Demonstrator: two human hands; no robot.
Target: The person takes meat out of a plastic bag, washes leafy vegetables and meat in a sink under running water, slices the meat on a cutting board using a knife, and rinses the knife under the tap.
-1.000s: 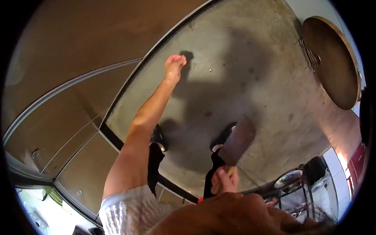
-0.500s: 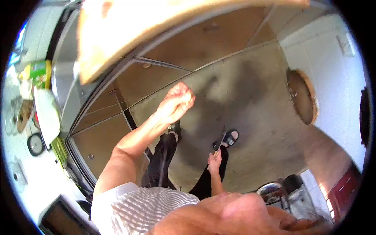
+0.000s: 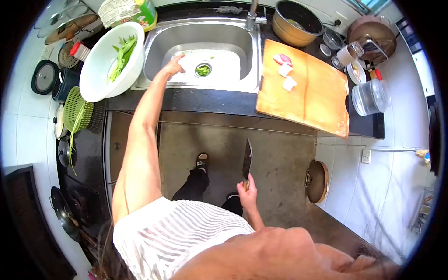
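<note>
My left hand point(image 3: 173, 66) reaches over the near left part of the metal sink point(image 3: 224, 39), fingers apart and holding nothing. Green scraps point(image 3: 203, 70) lie in the sink drain. Low in front of my body, my right hand point(image 3: 247, 186) is wrapped round the handle of a cleaver point(image 3: 247, 158), whose blade points away from me. On the wooden cutting board point(image 3: 322, 98), right of the sink, are a pink and white piece of meat point(image 3: 282, 59) and white pieces point(image 3: 289, 83). A white bowl point(image 3: 93, 70) with green leafy vegetables point(image 3: 123, 57) stands left of the sink.
A pot point(image 3: 298, 28) stands behind the board, with a faucet point(image 3: 252, 18) beside it. Glass jars point(image 3: 371, 97) are at the right. A green basket point(image 3: 77, 109) and a wok point(image 3: 65, 217) are at the left. A round board point(image 3: 317, 182) leans on the wall below.
The view has swung up from the floor to the counter and sink. My left hand has opened from a closed shape and is now over the sink. The cleaver stays in my right hand.
</note>
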